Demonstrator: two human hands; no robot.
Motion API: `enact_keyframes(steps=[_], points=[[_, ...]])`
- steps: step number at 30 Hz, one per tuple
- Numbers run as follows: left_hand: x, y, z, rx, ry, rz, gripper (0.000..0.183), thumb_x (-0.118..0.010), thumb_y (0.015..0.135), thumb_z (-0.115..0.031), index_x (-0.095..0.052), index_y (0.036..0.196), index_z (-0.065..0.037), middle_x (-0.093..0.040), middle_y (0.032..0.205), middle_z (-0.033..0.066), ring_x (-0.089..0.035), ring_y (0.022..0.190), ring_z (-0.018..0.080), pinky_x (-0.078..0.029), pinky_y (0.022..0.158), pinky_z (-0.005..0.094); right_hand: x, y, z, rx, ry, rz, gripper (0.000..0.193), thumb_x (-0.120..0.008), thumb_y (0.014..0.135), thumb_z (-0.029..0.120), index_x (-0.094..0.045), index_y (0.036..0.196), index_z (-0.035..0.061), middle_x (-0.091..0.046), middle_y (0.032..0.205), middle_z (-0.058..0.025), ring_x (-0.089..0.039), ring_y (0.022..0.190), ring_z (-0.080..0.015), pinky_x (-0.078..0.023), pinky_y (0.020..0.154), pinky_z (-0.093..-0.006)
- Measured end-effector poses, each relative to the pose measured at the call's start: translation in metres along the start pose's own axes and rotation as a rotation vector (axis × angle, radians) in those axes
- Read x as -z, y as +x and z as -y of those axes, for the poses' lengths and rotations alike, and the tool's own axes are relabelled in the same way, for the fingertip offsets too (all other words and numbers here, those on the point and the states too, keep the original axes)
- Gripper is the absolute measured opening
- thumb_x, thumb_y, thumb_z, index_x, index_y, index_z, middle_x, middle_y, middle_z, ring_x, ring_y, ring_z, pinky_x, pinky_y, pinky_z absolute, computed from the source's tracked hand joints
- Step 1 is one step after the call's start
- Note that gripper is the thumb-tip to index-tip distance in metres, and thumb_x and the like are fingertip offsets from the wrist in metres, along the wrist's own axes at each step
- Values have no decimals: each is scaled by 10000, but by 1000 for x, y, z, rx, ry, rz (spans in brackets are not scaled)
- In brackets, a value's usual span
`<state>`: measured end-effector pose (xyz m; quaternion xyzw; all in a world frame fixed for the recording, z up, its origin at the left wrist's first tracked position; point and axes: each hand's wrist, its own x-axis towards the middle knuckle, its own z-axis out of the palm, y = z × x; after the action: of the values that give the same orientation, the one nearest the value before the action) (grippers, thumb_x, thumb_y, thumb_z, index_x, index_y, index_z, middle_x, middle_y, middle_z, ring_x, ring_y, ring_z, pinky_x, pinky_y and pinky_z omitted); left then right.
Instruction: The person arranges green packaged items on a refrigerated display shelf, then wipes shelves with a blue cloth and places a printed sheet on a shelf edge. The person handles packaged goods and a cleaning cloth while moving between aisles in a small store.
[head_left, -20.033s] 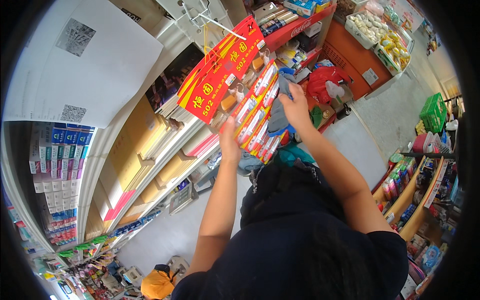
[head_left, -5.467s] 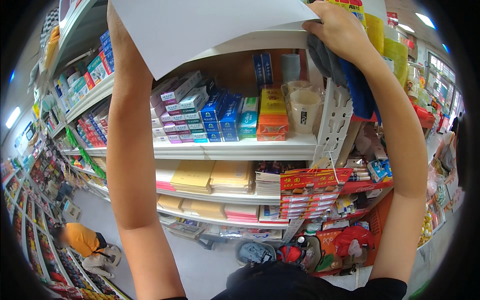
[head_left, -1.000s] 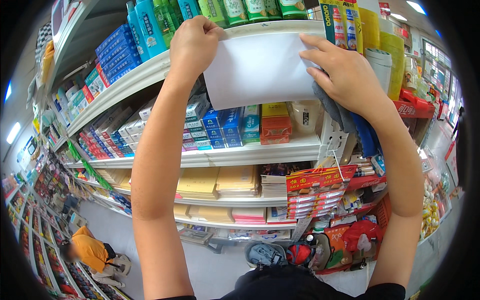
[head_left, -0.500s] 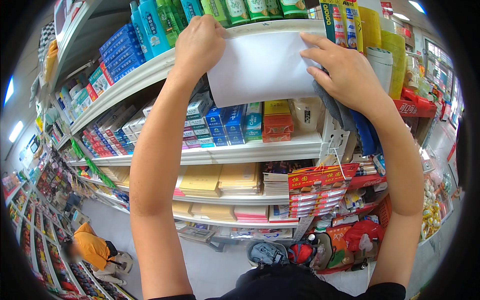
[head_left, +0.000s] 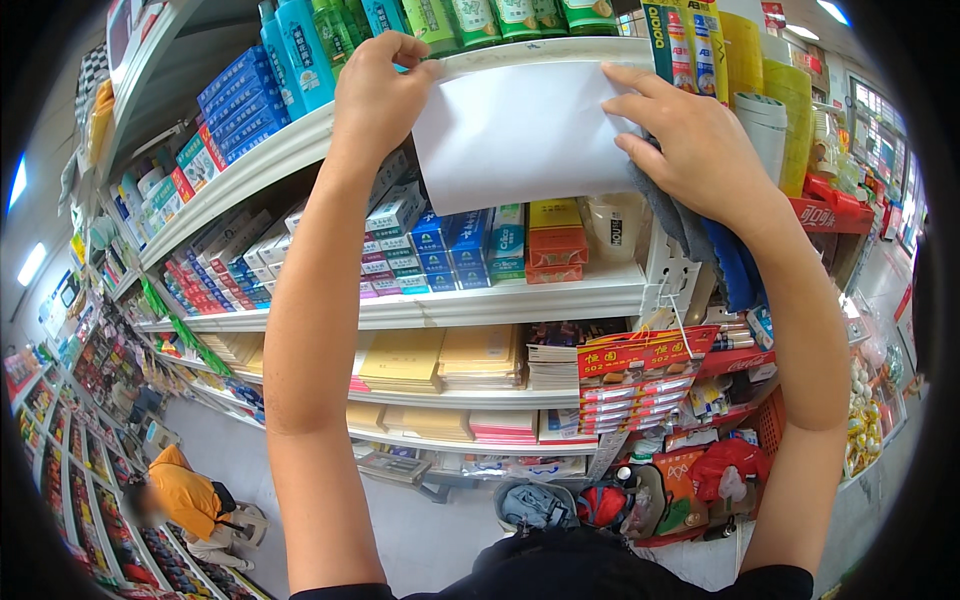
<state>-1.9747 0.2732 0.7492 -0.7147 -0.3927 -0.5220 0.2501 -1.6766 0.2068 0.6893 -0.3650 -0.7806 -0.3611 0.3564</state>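
Observation:
A blank white sheet of paper (head_left: 525, 135) hangs against the front edge of the upper shelf (head_left: 560, 51), its lower part drooping over the shelf opening below. By its upper left corner is my left hand (head_left: 383, 98), fingers curled and closed toward the thumb; whatever they pinch, if anything, is too small to make out. My right hand (head_left: 695, 145) lies with spread fingers over the sheet's right edge, fingertips touching the paper. Grey cloth (head_left: 680, 225) hangs just below that hand. Green bottles (head_left: 475, 22) stand above the sheet.
Small boxes (head_left: 450, 250) fill the shelf beneath the paper, with brown envelopes (head_left: 400, 358) lower down. Red carded packs (head_left: 640, 380) hang at the shelf's right end. Tape rolls (head_left: 785, 120) stand beside my right hand. A person in orange (head_left: 185, 490) is at the lower left.
My left hand has shifted slightly left and down from the sheet's upper left corner, its fingers curling more. The right hand and the sheet stay almost where they were.

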Motion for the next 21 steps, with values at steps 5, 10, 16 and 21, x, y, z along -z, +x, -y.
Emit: enact_keyframes(steps=[5, 10, 16, 21], points=[[-5, -1, -11, -41, 46, -38, 224, -734, 794, -221, -717, 931, -45, -690, 917, 87, -650, 763, 194, -518, 702, 327, 1, 0, 0, 3, -2, -10, 237, -612, 874, 196, -675, 1053, 54, -572, 1335, -92, -658, 964, -292, -524, 851, -395], [-5, -3, -17, 4, 83, -29, 184, -715, 812, -220, -717, 888, -52, -667, 897, 85, -634, 801, 211, -506, 730, 343, 2, 1, 2, -19, 25, 30, 235, -622, 867, 196, -677, 1046, 53, -571, 1332, -96, -661, 947, -298, -525, 846, -394], [-6, -3, -17, -63, 101, -24, 161, -667, 859, -206, -698, 876, -49, -627, 898, 87, -609, 822, 234, -488, 755, 351, 2, 0, 1, 3, 11, 8, 232, -627, 861, 194, -679, 1037, 51, -566, 1336, -102, -660, 949, -300, -525, 845, -394], [-7, -6, -18, -142, 127, -24, 167, -653, 874, -206, -665, 895, -42, -606, 894, 95, -601, 827, 247, -479, 753, 349, 2, 0, 3, -8, 11, 11, 235, -627, 861, 196, -679, 1039, 51, -564, 1340, -102, -656, 968, -297, -521, 862, -392]])
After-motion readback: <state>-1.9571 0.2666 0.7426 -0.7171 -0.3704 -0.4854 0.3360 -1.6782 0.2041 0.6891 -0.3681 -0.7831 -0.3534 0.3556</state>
